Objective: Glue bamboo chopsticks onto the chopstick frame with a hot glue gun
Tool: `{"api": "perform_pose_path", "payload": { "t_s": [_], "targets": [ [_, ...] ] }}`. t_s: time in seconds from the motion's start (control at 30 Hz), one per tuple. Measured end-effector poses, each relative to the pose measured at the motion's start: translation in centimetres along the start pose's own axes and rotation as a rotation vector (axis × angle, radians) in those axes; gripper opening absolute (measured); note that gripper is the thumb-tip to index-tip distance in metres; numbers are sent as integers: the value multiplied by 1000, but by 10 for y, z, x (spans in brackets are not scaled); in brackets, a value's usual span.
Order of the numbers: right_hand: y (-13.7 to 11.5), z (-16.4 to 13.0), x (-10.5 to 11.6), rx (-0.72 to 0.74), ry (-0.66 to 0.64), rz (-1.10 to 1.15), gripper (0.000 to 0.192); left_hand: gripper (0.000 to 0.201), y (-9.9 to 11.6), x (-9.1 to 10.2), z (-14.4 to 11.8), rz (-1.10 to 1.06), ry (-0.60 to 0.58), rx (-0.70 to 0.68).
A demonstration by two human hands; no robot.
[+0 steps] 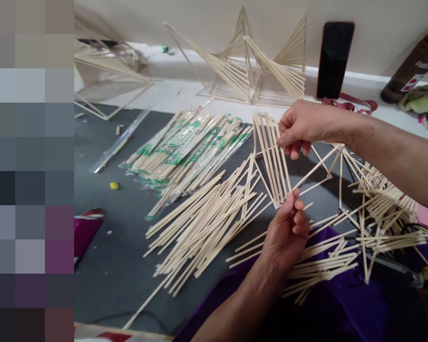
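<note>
Several thin wooden chopsticks form a fan-like frame (268, 156), whose sticks run side by side and draw together at the bottom. Along its right edge lies a chopstick (285, 170). My right hand (296, 127) is closed in a pinch at this stick's upper part. Lower down, my left hand (288, 225) pinches near its bottom end, fingers curled. Whether the stick is attached to the frame, I cannot tell. Loose chopsticks (203, 228) lie in a pile just left of my left hand. More chopsticks (323, 270) rest on purple cloth (360, 304) by my left wrist.
Wrapped chopsticks (185, 152) lie on the dark table (117, 247). Finished-looking twisted stick structures (249, 71) stand by the wall. A phone (335, 59) leans upright near a dark bottle (410, 71). Tangled sticks (388, 199) crowd the right. Blocks of colour cover the left edge.
</note>
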State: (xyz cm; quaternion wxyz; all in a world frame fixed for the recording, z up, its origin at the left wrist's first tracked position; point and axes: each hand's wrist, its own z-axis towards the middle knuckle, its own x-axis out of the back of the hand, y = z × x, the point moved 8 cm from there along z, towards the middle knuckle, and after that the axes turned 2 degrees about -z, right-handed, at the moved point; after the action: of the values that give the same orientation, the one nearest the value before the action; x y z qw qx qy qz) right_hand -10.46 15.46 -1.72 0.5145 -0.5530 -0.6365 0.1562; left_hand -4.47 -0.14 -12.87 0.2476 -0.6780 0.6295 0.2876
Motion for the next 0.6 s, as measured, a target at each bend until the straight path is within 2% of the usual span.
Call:
{"api": "perform_pose_path", "payload": {
  "t_s": [0.6],
  "targets": [
    [3,5,-3,51,-30,42,21,31,1,2,-3,7,67,-5]
  ]
}}
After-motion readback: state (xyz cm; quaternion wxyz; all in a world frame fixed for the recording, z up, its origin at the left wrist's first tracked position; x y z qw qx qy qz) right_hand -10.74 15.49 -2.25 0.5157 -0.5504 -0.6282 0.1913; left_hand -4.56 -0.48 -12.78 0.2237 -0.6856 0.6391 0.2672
